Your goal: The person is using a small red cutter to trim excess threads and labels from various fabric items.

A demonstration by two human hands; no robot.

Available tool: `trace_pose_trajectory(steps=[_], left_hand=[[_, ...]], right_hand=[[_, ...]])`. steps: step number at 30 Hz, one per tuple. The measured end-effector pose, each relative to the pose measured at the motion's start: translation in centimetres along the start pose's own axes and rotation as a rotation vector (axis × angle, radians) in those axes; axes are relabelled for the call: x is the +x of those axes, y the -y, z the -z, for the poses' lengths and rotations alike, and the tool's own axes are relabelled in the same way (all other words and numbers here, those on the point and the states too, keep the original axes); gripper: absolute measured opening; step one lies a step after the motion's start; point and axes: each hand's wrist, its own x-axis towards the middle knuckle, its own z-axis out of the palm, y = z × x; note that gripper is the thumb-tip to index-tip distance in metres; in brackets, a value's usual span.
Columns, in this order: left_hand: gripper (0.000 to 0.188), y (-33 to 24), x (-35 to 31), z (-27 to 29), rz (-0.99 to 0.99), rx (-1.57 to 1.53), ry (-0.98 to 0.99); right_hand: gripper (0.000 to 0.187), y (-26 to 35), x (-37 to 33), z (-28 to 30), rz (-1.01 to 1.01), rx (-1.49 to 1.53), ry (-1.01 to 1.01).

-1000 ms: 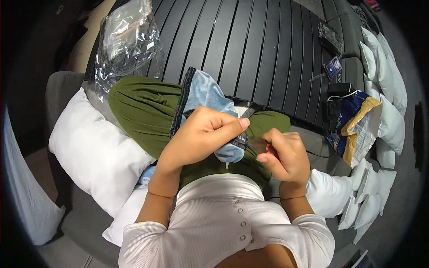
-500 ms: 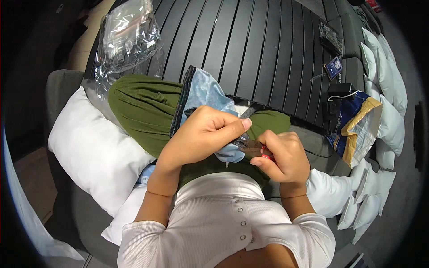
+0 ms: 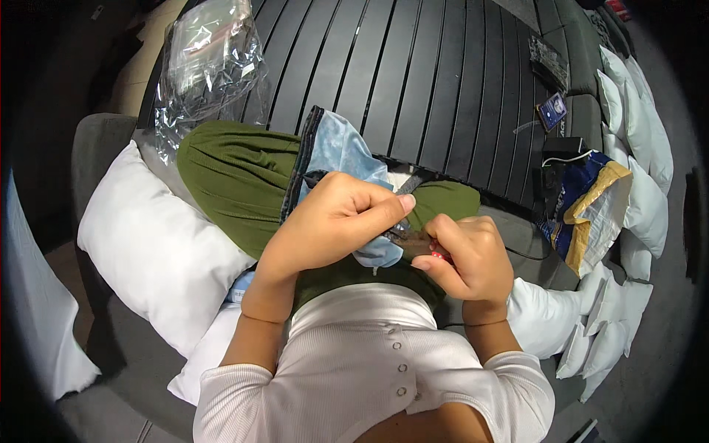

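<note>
Across my lap lies a light blue mottled cloth (image 3: 340,151) with a dark, thick edge. My left hand (image 3: 336,221) is closed over this cloth, thumb pressed against the forefinger; its other fingertips are hidden. Between the hands runs a short brown strip (image 3: 415,241), dark where it meets the cloth. Fingers and thumb of my right hand (image 3: 473,258) pinch the strip's right end, with small red and white spots at the fingertips. Past my left thumb a grey band (image 3: 417,179) extends away from me. Olive green fabric (image 3: 233,162) covers my legs beneath the cloth.
Ahead stands a black slatted table (image 3: 413,74), with a clear plastic bag (image 3: 210,66) at its left. White pillows (image 3: 159,247) lie left; several more (image 3: 646,177) line the right. A blue and gold bag (image 3: 591,214) sits right, near a white cable (image 3: 567,159).
Both hands keep nearly the same place and grip, and the brown strip has shifted only slightly. The pale blue cloth hanging at the far left edge has swung to a different shape.
</note>
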Motion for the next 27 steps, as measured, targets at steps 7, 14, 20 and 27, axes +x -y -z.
trace_pose_trajectory(steps=[7, 14, 20, 27], left_hand=[[0.039, -0.3, -0.1, 0.2, 0.014, 0.007, 0.014], [0.041, 0.1, -0.1, 0.3, 0.018, -0.009, 0.003], [0.041, 0.2, -0.2, 0.2, 0.003, -0.024, -0.006], [0.041, 0.6, -0.2, 0.2, -0.042, -0.075, 0.005]], right_hand=[[0.040, -0.2, 0.1, 0.2, 0.038, -0.055, -0.015], [0.042, -0.5, 0.0, 0.3, -0.022, 0.039, -0.067], [0.052, -1.3, -0.4, -0.8, -0.152, 0.376, -0.236], [0.034, -1.5, 0.7, -2.2, 0.056, 0.843, -0.313]])
